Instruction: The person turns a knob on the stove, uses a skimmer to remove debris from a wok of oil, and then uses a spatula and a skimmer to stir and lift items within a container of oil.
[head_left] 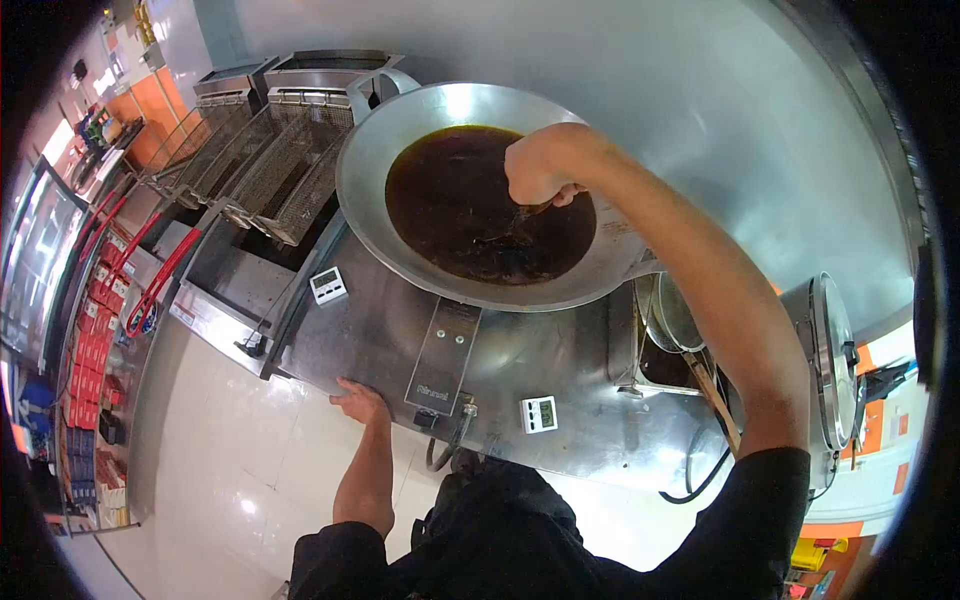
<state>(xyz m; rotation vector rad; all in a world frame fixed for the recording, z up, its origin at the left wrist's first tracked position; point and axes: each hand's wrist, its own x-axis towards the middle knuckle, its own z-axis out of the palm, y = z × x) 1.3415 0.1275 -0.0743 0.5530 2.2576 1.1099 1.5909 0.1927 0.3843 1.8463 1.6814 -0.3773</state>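
Observation:
A wide metal wok (370,225) holds dark brown liquid (450,190) and sits on the steel counter (380,335). My right hand (545,170) reaches over the liquid from the right, fingers closed and pointing down. Something thin and brownish shows just under the fingers, but I cannot tell what it is. Below it the liquid's surface is rippled. My left hand (362,402) is low at the counter's front edge, fingers apart and holding nothing.
Fryer baskets (290,160) with red handles stand to the left. Two white timers, a left timer (328,286) and a right timer (538,414), lie on the counter. A burner control box (445,355) is in front of the wok. Strainers (672,315) and a wooden handle (715,400) are at right.

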